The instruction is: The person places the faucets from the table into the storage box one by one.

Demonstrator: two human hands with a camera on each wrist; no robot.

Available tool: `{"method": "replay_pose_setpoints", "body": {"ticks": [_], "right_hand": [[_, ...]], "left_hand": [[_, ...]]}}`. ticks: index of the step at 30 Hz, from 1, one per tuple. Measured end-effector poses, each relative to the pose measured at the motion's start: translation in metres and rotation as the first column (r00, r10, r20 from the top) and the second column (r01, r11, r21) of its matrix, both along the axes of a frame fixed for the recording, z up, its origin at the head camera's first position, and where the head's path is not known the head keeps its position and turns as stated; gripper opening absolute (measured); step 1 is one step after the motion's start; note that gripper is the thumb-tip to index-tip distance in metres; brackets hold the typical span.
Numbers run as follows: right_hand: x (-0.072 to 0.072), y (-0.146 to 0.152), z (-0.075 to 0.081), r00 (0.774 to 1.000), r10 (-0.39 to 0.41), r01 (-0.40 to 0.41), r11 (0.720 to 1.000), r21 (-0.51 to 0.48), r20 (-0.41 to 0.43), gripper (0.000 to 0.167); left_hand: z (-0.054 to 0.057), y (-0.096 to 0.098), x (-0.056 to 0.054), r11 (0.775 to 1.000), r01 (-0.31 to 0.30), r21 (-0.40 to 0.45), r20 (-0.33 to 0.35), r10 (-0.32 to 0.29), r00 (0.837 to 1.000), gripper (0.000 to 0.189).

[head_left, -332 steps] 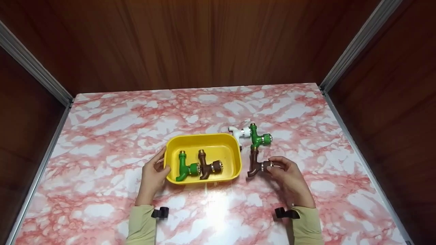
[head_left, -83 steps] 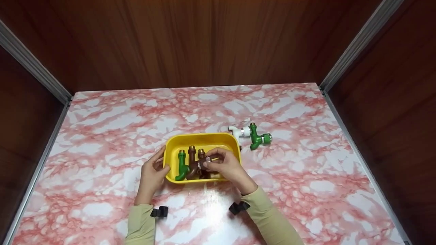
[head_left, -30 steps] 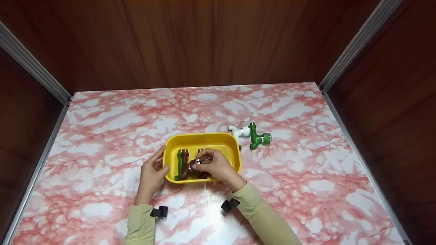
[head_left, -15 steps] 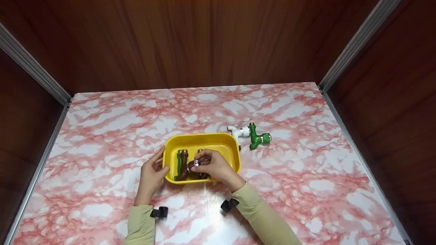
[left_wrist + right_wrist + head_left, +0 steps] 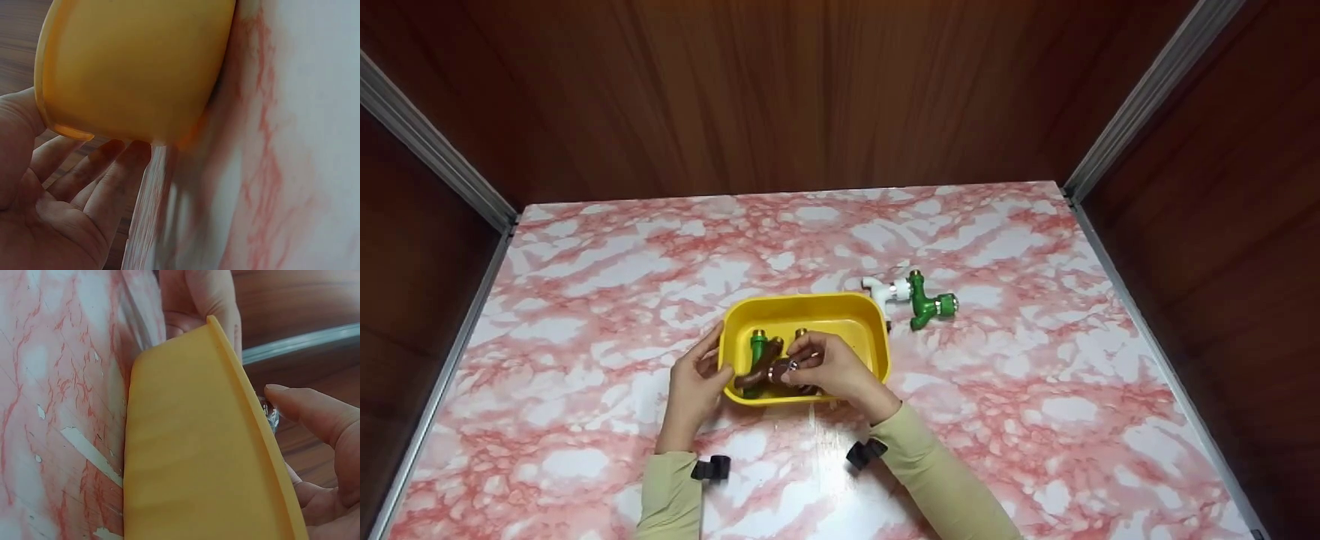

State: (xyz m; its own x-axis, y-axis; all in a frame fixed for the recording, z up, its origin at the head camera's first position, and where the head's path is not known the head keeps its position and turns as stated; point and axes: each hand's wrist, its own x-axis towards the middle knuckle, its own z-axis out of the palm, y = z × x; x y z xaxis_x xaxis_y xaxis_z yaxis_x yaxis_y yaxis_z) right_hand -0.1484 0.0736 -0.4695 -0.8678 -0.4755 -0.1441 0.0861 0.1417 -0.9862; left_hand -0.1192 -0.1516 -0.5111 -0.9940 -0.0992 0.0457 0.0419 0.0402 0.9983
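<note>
My left hand grips the left end of a yellow tub, thumb at the rim and fingers against the outer wall. Inside the tub, my right hand pinches the knob end of a brown tap, which lies slanted across a green tap. Only the threaded end of a second brown tap shows clearly beyond the right fingers; the hand and the first brown tap hide most of it. In the right wrist view, a shiny knob cap shows at the right thumb, past the tub's wall.
A white tap lies on the marbled table just behind the tub's right corner. Touching it is another green tap. Brown wooden panels enclose the back and sides.
The brown tap came from the table into the tub, carried by my right hand. In the last half second it tilted, its spout swinging left over the green tap. My left hand stayed put.
</note>
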Motion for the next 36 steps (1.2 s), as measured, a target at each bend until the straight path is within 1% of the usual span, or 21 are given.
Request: {"method": "replay_pose_setpoints", "body": {"ticks": [8, 15, 18, 20, 23, 25, 27, 33, 36], "right_hand": [[0.000, 0.000, 0.000, 1.000, 0.000, 0.000, 1.000, -0.005, 0.013, 0.032], [0.000, 0.000, 0.001, 1.000, 0.005, -0.005, 1.000, 0.007, 0.012, 0.032], [0.001, 0.000, 0.001, 1.000, 0.017, -0.017, 1.000, 0.011, -0.006, 0.032], [0.001, 0.000, 0.001, 0.999, 0.028, -0.028, 1.000, 0.012, -0.033, 0.031], [0.001, 0.000, 0.000, 0.997, 0.035, -0.035, 0.999, -0.002, -0.065, 0.031], [0.002, 0.001, -0.001, 0.997, 0.035, -0.036, 0.999, -0.016, -0.069, 0.031], [0.002, 0.000, 0.000, 0.998, 0.032, -0.033, 0.999, -0.030, -0.058, 0.032], [0.001, 0.000, 0.000, 0.999, 0.035, -0.035, 0.999, -0.029, -0.015, 0.033], [-0.003, 0.000, -0.011, 0.999, 0.041, -0.041, 0.999, -0.028, 0.004, 0.034]], "left_hand": [[0.001, 0.000, -0.001, 1.000, -0.006, -0.028, 0.015, 0.007, 1.000, 0.063], [0.002, 0.000, 0.000, 0.999, -0.009, -0.036, 0.017, 0.010, 1.000, 0.063], [0.001, 0.000, -0.001, 0.999, -0.009, -0.033, 0.018, 0.010, 1.000, 0.064], [0.001, 0.000, 0.000, 0.999, -0.009, -0.032, 0.012, 0.010, 1.000, 0.064], [0.000, 0.000, -0.001, 1.000, -0.010, -0.027, 0.003, 0.010, 1.000, 0.063], [0.000, 0.000, -0.001, 1.000, -0.012, -0.027, 0.002, 0.012, 1.000, 0.063], [0.000, 0.000, -0.001, 1.000, -0.013, -0.026, 0.005, 0.014, 1.000, 0.063], [0.001, 0.000, 0.000, 1.000, -0.008, -0.028, 0.014, 0.009, 1.000, 0.063], [0.001, 0.000, 0.000, 0.999, -0.007, -0.034, 0.019, 0.008, 1.000, 0.063]]}}
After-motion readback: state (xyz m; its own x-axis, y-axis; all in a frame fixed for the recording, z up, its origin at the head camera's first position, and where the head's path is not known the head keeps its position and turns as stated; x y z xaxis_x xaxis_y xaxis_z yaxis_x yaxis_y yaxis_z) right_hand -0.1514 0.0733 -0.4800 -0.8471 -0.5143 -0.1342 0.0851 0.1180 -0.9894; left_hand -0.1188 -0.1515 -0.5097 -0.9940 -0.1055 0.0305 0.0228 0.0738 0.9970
